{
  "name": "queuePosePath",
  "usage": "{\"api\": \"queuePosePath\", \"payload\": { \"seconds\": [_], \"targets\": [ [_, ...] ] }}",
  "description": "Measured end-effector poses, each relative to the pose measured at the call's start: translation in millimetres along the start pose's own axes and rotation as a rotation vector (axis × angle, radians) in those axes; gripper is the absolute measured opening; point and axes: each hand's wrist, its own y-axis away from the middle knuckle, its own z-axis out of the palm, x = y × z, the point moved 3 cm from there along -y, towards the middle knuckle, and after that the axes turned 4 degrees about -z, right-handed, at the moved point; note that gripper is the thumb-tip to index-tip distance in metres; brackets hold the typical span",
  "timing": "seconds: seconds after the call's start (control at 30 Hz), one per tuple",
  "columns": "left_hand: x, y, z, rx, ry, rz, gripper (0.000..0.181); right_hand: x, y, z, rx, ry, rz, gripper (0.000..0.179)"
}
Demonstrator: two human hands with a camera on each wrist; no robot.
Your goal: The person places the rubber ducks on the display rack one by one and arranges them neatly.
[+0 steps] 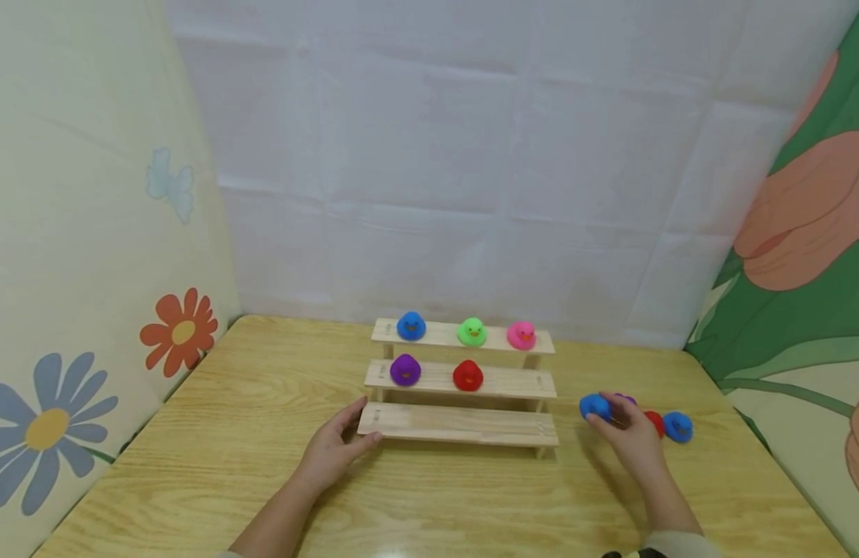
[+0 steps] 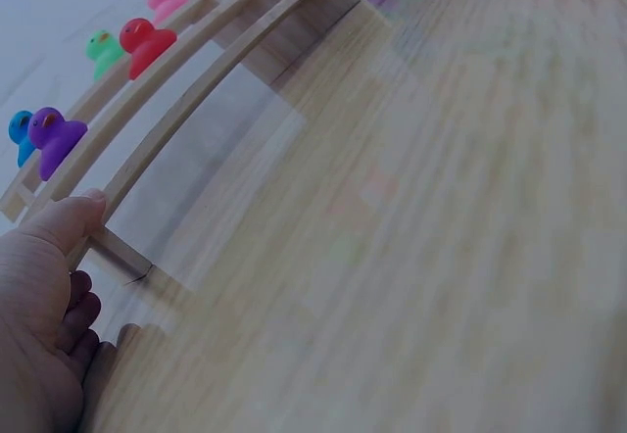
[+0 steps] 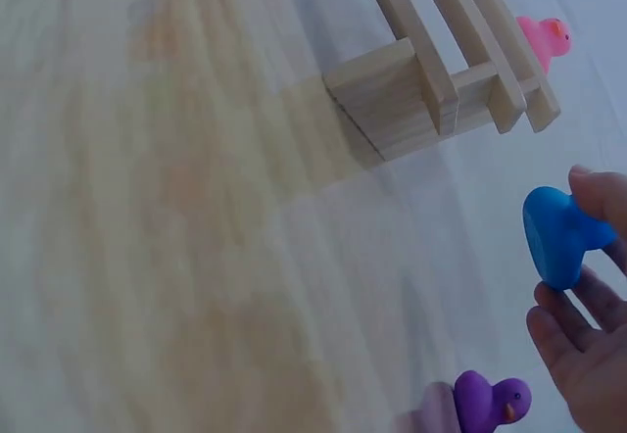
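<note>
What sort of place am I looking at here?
Probably a staged play or filming corner: creased white backdrop, flower-printed side panels, and toy ducks on a stepped wooden rack.

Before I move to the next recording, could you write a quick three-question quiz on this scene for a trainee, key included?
1. What colour is the duck in the right hand?
2. How many ducks stand on the rack?
3. True or false: the left hand touches the bottom shelf.

Key:
1. Blue.
2. Five: three on the top shelf, two on the middle shelf.
3. True.
</note>
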Motion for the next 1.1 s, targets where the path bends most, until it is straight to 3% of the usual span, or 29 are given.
{"api": "queuePosePath", "payload": {
  "seconds": [0.33, 0.63, 1.1],
  "targets": [
    [-2.0, 0.4, 0.2, -0.002, -0.003, -0.005, 0.076, -23, -6.8, 8, -0.008, -0.050, -0.004, 0.063],
    [0.0, -0.3, -0.3, 0.001, -0.015, -0.007, 0.076, -43, -15.5, 18, 0.003, -0.105, -0.088, 0.055],
    [1.8, 1.0, -0.6, -0.003, -0.015, -0.013, 0.077, -59, -22.8, 37, -0.037, -0.137, -0.145, 0.052]
  ]
}}
